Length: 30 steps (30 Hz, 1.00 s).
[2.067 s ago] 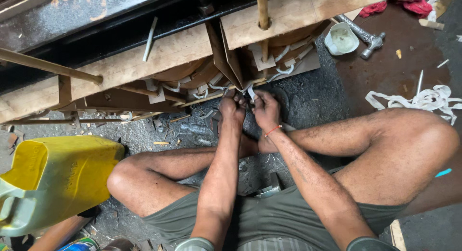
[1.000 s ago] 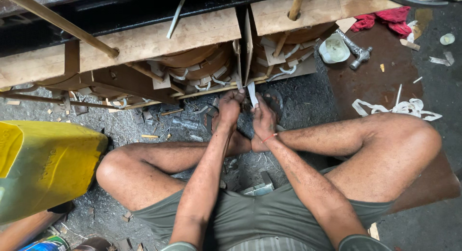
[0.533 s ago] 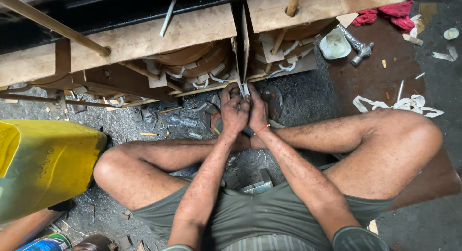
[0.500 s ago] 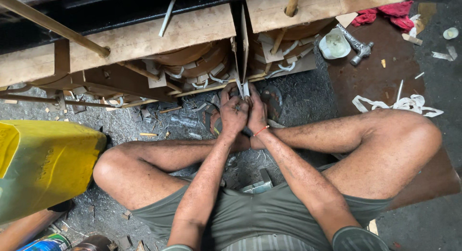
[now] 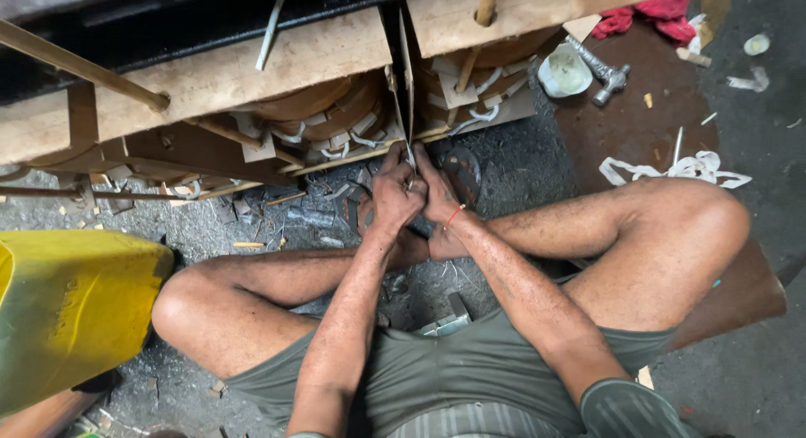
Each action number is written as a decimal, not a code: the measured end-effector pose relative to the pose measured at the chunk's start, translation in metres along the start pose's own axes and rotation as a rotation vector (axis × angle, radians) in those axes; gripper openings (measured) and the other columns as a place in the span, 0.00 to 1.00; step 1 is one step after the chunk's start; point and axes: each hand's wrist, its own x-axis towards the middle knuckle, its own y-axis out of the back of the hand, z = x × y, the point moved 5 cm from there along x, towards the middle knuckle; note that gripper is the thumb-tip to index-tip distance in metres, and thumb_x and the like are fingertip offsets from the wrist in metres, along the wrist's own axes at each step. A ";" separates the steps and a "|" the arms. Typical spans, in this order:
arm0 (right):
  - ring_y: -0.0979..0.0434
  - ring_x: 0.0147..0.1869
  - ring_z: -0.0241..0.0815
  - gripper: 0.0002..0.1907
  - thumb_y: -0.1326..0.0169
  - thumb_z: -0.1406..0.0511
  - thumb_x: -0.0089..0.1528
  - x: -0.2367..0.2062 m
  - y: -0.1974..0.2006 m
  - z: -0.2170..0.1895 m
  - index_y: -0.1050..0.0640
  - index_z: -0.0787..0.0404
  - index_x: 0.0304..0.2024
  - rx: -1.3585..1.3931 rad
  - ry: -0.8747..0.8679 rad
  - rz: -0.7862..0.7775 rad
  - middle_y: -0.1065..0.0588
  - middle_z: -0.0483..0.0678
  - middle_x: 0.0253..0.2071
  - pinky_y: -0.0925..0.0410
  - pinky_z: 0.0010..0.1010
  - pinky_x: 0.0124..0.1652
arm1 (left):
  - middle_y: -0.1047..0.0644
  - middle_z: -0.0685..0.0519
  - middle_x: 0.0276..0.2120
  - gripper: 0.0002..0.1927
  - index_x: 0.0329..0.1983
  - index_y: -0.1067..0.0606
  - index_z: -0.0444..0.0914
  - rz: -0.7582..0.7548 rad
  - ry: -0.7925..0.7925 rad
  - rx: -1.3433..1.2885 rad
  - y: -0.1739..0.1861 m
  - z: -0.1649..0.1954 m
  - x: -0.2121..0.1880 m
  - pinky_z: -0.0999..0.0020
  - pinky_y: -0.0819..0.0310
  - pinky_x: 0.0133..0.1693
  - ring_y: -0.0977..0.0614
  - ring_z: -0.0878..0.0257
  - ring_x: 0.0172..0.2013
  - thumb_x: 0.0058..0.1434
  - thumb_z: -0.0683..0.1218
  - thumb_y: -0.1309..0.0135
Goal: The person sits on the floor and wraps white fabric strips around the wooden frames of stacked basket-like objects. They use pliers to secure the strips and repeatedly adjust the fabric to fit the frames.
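I sit cross-legged on a gritty floor facing a low wooden frame [image 5: 252, 65] packed with curved wood pieces and white strips. My left hand [image 5: 395, 195] and my right hand [image 5: 437, 190] are pressed together just below the frame's lower edge. Both pinch a thin flat blade-like piece [image 5: 409, 157] that stands upright at the gap between two wooden sections. The fingers hide its lower end. A red thread circles my right wrist.
A yellow plastic can [image 5: 71, 308] lies at the left. A hammer [image 5: 600, 69] and a small white bowl [image 5: 564, 71] rest at the upper right, near red cloth [image 5: 642, 14] and white strips [image 5: 680, 165]. Wooden rods [image 5: 80, 65] stick out of the frame. A sandal [image 5: 462, 174] lies beside my right hand.
My hands have crept slightly up toward the gap in the frame, still closed on the thin piece. The view has shifted a little.
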 end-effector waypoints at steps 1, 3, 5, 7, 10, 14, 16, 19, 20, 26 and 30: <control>0.20 0.50 0.62 0.46 0.42 0.65 0.60 -0.003 0.004 -0.003 0.48 0.58 0.77 0.007 0.024 0.028 0.22 0.65 0.48 0.29 0.48 0.50 | 0.31 0.27 0.63 0.07 0.28 0.24 0.29 0.008 0.000 0.007 0.002 0.002 -0.002 0.56 0.20 0.50 0.18 0.37 0.50 0.48 0.39 0.46; 0.21 0.55 0.65 0.41 0.46 0.68 0.61 -0.012 0.009 -0.013 0.44 0.59 0.76 0.105 0.192 0.140 0.23 0.66 0.54 0.29 0.49 0.53 | 0.29 0.29 0.62 0.06 0.28 0.23 0.30 0.058 -0.114 0.050 0.005 0.014 -0.008 0.51 0.27 0.58 0.22 0.35 0.56 0.48 0.38 0.44; 0.23 0.65 0.68 0.36 0.53 0.72 0.63 -0.028 0.012 -0.021 0.37 0.62 0.75 0.291 0.477 0.299 0.26 0.69 0.63 0.29 0.49 0.59 | 0.27 0.31 0.60 0.05 0.28 0.23 0.30 0.097 -0.141 0.051 0.008 0.021 -0.014 0.49 0.31 0.61 0.24 0.35 0.58 0.49 0.38 0.44; 0.20 0.60 0.65 0.27 0.54 0.71 0.63 -0.034 0.000 -0.013 0.31 0.62 0.66 0.375 0.378 0.248 0.22 0.64 0.55 0.28 0.48 0.56 | 0.24 0.35 0.57 0.05 0.29 0.23 0.30 0.140 -0.087 0.001 0.010 0.024 -0.019 0.49 0.32 0.60 0.23 0.37 0.56 0.51 0.38 0.43; 0.20 0.52 0.65 0.22 0.51 0.70 0.58 -0.046 -0.018 -0.006 0.25 0.64 0.56 0.211 0.204 0.136 0.20 0.63 0.46 0.28 0.49 0.51 | 0.24 0.35 0.51 0.06 0.28 0.23 0.30 0.191 -0.061 0.008 0.011 0.027 -0.021 0.50 0.29 0.53 0.23 0.38 0.51 0.55 0.40 0.42; 0.18 0.47 0.60 0.12 0.47 0.66 0.61 -0.057 -0.019 -0.003 0.20 0.64 0.45 0.074 0.057 0.075 0.19 0.61 0.39 0.27 0.48 0.47 | 0.20 0.35 0.38 0.11 0.33 0.24 0.33 -0.071 0.522 -0.106 -0.006 -0.004 -0.022 0.54 0.25 0.47 0.18 0.43 0.41 0.61 0.47 0.45; 0.17 0.41 0.56 0.13 0.42 0.61 0.59 -0.056 -0.017 -0.004 0.17 0.65 0.39 -0.136 -0.004 -0.194 0.19 0.60 0.36 0.26 0.43 0.46 | 0.20 0.33 0.35 0.11 0.35 0.25 0.32 -0.068 0.555 -0.157 -0.008 -0.005 -0.021 0.54 0.26 0.45 0.18 0.41 0.39 0.62 0.46 0.48; 0.18 0.38 0.52 0.12 0.40 0.63 0.54 -0.040 0.011 -0.005 0.15 0.64 0.36 -0.177 -0.070 -0.201 0.19 0.56 0.35 0.27 0.40 0.42 | 0.23 0.36 0.43 0.10 0.40 0.25 0.30 0.032 0.292 0.136 -0.005 0.009 -0.018 0.50 0.25 0.46 0.19 0.41 0.42 0.61 0.43 0.47; 0.18 0.41 0.52 0.13 0.42 0.66 0.57 -0.029 0.024 -0.003 0.17 0.66 0.42 0.278 -0.196 -0.046 0.18 0.55 0.38 0.26 0.41 0.43 | 0.26 0.34 0.49 0.13 0.44 0.26 0.29 0.059 0.228 0.177 -0.004 0.015 -0.018 0.49 0.25 0.45 0.19 0.39 0.41 0.59 0.43 0.46; 0.20 0.52 0.48 0.18 0.50 0.65 0.69 0.023 0.020 -0.008 0.30 0.63 0.60 1.333 -0.477 0.145 0.22 0.54 0.49 0.25 0.39 0.50 | 0.45 0.37 0.73 0.13 0.46 0.29 0.29 -0.072 0.245 0.132 0.001 0.036 -0.019 0.58 0.18 0.39 0.16 0.44 0.43 0.58 0.40 0.49; 0.22 0.43 0.44 0.14 0.51 0.70 0.65 0.037 0.013 -0.012 0.29 0.62 0.53 1.438 -0.455 0.239 0.24 0.52 0.42 0.24 0.34 0.40 | 0.44 0.38 0.75 0.09 0.41 0.28 0.28 -0.032 0.231 -0.058 0.003 0.032 -0.013 0.63 0.18 0.46 0.17 0.49 0.50 0.58 0.37 0.51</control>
